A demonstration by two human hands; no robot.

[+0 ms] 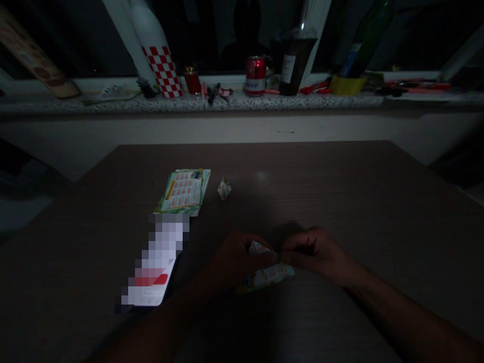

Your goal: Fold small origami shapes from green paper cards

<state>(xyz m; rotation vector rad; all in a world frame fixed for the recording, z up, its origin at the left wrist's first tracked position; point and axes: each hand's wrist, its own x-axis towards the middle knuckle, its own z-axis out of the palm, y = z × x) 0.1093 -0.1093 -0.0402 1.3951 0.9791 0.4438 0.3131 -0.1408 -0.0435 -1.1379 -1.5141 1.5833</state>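
A partly folded sheet of printed paper (269, 275) is held low over the front middle of the table. My left hand (242, 257) grips its left side, thumb lying across the top and fingers behind. On the right, my right hand (315, 254) pinches the paper's upper edge between thumb and fingertips. Both hands' fingertips nearly meet at a fold. Farther back stands a small folded paper piece (224, 189), pointed at top and bottom. To its left lies a stack of printed sheets (183, 190) in green and white. The dim light hides the finer creases.
A lit phone (161, 287), its screen partly pixelated, lies left of my hands on the wooden table (321, 176). Along the granite windowsill (227, 105) stand a red-and-white checked bottle (163, 68), a red can (255, 76), a dark labelled container (293, 68) and a green bottle (365, 43).
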